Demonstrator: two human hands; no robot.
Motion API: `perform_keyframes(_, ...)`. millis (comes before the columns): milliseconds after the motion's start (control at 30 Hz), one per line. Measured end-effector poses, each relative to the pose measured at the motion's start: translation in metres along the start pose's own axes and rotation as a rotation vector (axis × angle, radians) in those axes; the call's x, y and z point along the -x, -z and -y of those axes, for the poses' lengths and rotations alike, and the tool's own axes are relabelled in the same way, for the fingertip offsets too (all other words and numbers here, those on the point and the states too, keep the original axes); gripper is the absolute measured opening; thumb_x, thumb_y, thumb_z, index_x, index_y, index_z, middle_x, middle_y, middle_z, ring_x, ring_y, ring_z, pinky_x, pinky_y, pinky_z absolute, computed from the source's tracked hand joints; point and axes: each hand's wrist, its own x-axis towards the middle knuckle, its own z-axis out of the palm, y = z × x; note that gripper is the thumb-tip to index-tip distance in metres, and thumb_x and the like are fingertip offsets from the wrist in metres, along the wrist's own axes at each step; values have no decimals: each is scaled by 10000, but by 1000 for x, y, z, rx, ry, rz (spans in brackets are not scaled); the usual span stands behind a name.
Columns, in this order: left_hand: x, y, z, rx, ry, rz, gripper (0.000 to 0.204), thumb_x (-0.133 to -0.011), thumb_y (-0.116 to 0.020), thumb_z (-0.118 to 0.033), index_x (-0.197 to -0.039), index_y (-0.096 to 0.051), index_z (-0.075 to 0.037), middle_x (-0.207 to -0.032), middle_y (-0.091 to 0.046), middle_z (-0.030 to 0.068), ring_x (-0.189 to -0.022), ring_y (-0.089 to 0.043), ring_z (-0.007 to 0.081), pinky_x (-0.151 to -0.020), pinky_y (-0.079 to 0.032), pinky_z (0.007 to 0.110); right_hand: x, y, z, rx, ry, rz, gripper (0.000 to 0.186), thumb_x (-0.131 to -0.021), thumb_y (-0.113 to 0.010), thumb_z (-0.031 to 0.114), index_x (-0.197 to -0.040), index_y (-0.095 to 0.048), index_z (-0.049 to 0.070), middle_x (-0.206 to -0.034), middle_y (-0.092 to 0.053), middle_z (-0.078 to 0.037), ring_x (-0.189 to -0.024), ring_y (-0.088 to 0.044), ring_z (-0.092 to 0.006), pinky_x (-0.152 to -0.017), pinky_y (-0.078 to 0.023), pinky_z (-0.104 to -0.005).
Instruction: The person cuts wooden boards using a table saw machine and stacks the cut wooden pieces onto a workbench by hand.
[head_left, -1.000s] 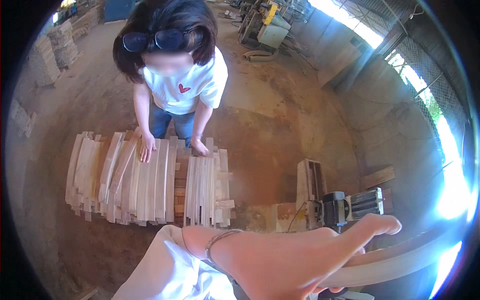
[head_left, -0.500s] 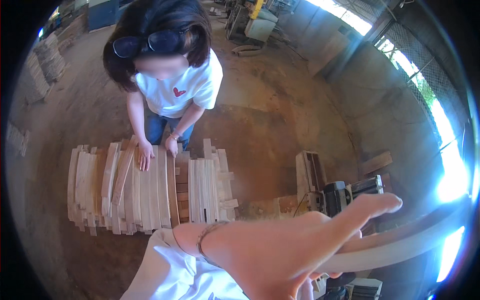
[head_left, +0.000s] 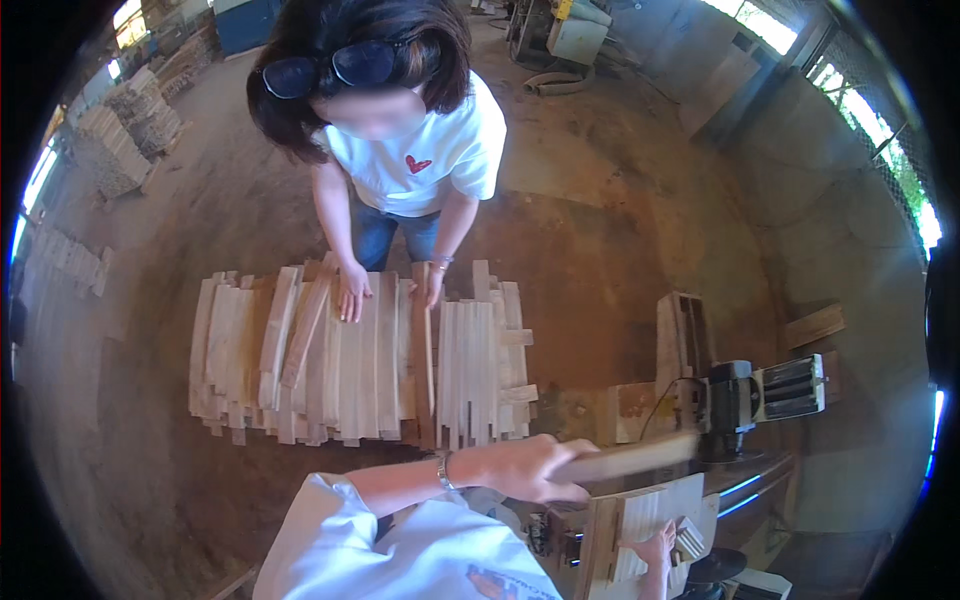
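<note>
My left hand (head_left: 528, 468), a bracelet on its wrist, reaches across from the lower left. Its fingers are closed around one end of a wooden strip (head_left: 632, 459), whose far end is smeared by motion. Lower right, my right hand (head_left: 652, 548) rests over pale boards (head_left: 640, 505) with its fingers stretched out. Beside its thumb is a small bundle of wooden pieces (head_left: 689, 538); I cannot tell whether the hand touches it. Past my left arm lies a wide row of wooden strips (head_left: 360, 370) side by side.
A person (head_left: 425, 170) in a white shirt stands across the row, one hand (head_left: 355, 292) flat on the strips, the other (head_left: 434, 285) at a raised strip. A motorised machine (head_left: 735, 400) is at right. Wood stacks (head_left: 115, 150) stand far left; larger machinery (head_left: 575, 40) is behind.
My left hand has moved away from close to the camera, carrying the wooden strip. My right hand has come into view. The view has swung left; the person's hand at the strip shifted right along the row.
</note>
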Motion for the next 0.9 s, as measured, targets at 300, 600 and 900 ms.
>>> perform_keyframes(300, 177, -35, 217, -492, 921, -252, 428, -867, -625, -367, -1128, -575, -31, -951, -682, 257, -891, -679, 402, -766, -542, 502, -8, -15, -5, -61, 89, -41, 1630, -329, -933, 582, -1486, -29, -125, -1530, -198, -332, -1441, -195, -446, -1175, -204, -520)
perform_keyframes(600, 184, -25, 221, -344, 1016, -382, 416, -849, -640, -371, -1090, -623, -33, -877, -704, 218, -803, -705, 335, -739, -555, 446, 5, 132, 81, 248, 89, 7, 1253, -708, -748, 611, -1555, -9, 59, -1598, -172, -203, -1458, -228, -372, -1177, -252, -422)
perform_keyframes(900, 187, -73, 272, -396, 972, -350, 500, -843, -622, -424, -1145, -616, -26, -1064, -683, 244, -1006, -664, 394, -867, -530, 487, -127, 216, 130, 36, 488, -246, 1420, -520, -814, 616, -1536, -33, 4, -1557, -222, -245, -1435, -254, -402, -1168, -249, -460)
